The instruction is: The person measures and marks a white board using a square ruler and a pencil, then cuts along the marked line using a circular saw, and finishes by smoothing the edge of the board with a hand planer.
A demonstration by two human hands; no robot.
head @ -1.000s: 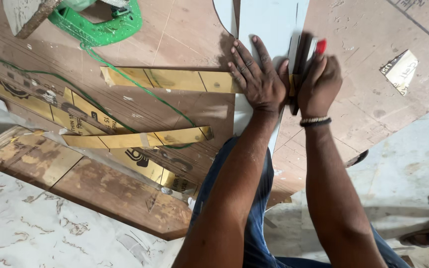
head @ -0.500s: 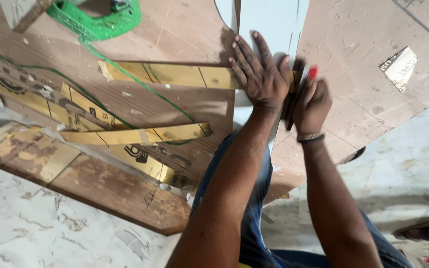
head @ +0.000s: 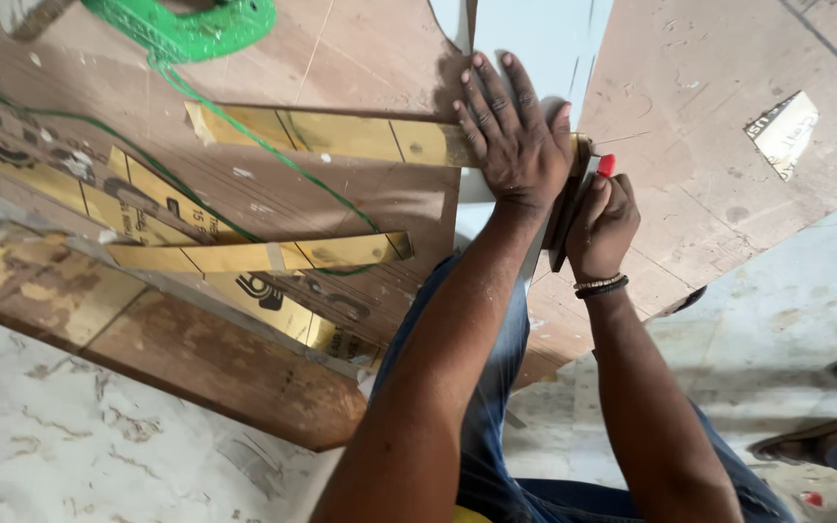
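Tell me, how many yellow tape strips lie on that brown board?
3 that I can make out: one yellow tape strip running under the left hand, one lower down, and one angled between them. More may be hidden.

Lying flat under the pressing left hand (head: 513, 145): a pale sheet (head: 535, 44) between brown plywood boards. Standing gripped in the right hand (head: 601, 225): a dark, red-tipped cutter (head: 604, 166).

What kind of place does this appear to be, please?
Probably a carpentry or interior fit-out work area set up on a floor. Brown plywood sheets lie on pale marble-like flooring, the left hand presses a yellow strip flat, and the right hand grips a red-tipped tool.
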